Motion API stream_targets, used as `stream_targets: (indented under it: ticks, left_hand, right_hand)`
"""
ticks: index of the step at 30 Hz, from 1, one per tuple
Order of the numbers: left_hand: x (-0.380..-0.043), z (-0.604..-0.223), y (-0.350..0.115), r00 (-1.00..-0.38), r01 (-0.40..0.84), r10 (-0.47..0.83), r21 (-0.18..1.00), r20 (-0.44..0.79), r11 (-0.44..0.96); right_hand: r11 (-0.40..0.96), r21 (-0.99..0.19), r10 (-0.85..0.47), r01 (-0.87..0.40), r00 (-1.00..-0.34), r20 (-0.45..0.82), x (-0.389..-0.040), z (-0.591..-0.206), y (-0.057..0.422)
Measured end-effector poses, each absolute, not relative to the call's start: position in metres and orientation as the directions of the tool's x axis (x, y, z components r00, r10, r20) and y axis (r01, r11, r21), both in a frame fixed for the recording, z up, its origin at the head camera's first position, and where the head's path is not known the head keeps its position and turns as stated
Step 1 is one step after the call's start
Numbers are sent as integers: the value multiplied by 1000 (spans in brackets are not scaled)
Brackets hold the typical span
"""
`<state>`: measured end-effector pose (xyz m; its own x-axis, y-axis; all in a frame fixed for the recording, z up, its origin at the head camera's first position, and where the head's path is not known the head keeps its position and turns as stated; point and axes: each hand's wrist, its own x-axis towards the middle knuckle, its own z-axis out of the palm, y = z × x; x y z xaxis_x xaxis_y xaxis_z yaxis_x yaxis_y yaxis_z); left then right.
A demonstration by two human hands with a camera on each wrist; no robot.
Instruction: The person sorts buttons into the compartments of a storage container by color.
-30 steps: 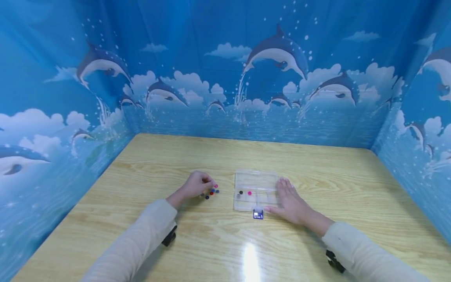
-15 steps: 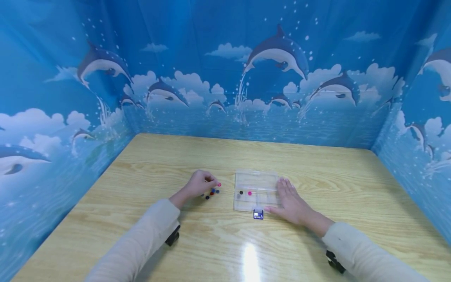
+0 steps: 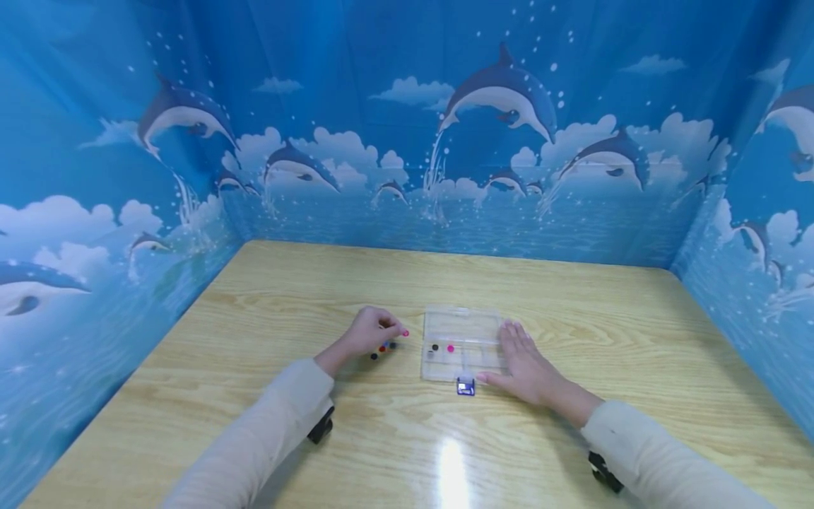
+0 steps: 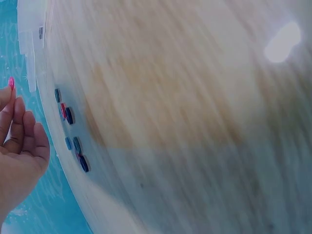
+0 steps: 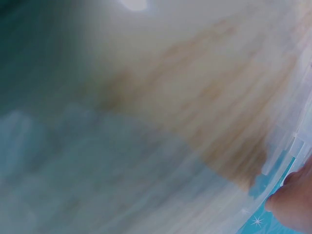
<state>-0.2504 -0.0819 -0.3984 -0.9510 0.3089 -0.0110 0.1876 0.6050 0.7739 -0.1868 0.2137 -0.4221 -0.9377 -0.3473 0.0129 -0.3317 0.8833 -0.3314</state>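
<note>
My left hand [image 3: 367,331] pinches a small pink button [image 4: 11,83] between thumb and fingertips. It is held above the table, just left of a clear plastic compartment box [image 3: 443,372]. The box stands with its lid [image 3: 463,322] folded back. A black button [image 3: 435,348] and a pink button [image 3: 451,348] lie inside on its left side. At the box's right edge rests my right hand [image 3: 526,367], fingers straight and thumb near the front corner. Under the left hand several loose buttons [image 4: 69,116], dark, red and blue, lie on the table, partly hidden in the head view.
A blue tab with a pale centre [image 3: 466,387] sticks out at the front of the box. The wooden table [image 3: 381,452] reaches back to a blue dolphin-print curtain [image 3: 407,141], which also hangs at both sides.
My left hand has moved right with the pink button, away from the loose buttons and closer to the box. The right hand and the box have stayed put.
</note>
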Motion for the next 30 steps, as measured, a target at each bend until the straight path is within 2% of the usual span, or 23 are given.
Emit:
stream_targets:
  ticks: [7,21,30]
  left_hand:
    - [-250,-401,-76,-942,191,337,814,-7,549]
    - [-247,-399,-60,-934,264,353,780,60,567]
    - [-249,-399,-55,-928,253,370,786,33,564]
  right_hand:
    - [883,-328,-349,-335,-937,14,-188,-424,215]
    - [882,-334,-345,-331,-939,21,-188,-425,216]
    - [881,-333,-348,-336,-937,25,-189,-426,216]
